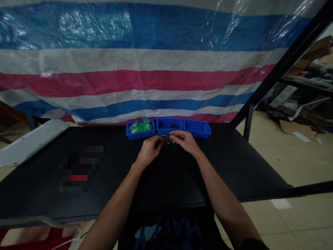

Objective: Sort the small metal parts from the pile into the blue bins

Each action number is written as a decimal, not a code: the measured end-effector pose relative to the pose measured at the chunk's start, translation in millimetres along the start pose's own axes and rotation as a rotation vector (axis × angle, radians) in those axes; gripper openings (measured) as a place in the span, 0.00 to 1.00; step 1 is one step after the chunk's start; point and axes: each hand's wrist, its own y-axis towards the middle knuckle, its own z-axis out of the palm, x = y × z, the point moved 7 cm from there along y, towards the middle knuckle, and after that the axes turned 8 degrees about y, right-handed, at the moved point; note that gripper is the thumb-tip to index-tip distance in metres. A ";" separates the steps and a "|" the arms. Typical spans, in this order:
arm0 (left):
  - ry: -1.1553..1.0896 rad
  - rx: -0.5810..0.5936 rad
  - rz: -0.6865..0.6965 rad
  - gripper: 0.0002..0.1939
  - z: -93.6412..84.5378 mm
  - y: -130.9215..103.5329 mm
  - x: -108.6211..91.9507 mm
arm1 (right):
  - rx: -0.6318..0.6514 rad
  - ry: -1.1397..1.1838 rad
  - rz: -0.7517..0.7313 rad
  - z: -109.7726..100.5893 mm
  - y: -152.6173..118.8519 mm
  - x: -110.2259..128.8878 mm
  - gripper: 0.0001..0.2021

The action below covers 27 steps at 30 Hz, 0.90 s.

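A small heap of shiny and dark little metal pieces (168, 140) lies on the black table, too small to tell their kind. At its left side my left hand (151, 150) has its fingers curled together, and whatever is in them is hidden. From the right, my right hand (186, 140) reaches over the heap with thumb and fingertips closed in a pinch; what they hold is too small to make out. Just behind the heap stands a blue bin (169, 122) with some dark small pieces inside.
Left of that bin is another blue bin (128, 133) with green plastic-wrapped contents; a third blue bin (197, 129) stands at the right. A long white panel (33, 140) rests at the table's left edge. Striped sheeting (145, 80) hangs behind the black table (221, 166).
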 end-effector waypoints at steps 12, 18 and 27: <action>-0.067 -0.036 -0.032 0.12 -3.8 -1.0 -4.4 | 0.237 0.103 0.113 25.2 -7.8 -8.2 0.14; -0.042 -0.003 -0.028 0.16 -0.1 -2.1 -4.9 | 0.261 0.063 0.129 25.6 -9.2 -3.5 0.12; 0.128 0.214 0.064 0.11 17.1 -6.4 -14.3 | -0.116 0.070 -0.042 -3.9 2.9 3.6 0.24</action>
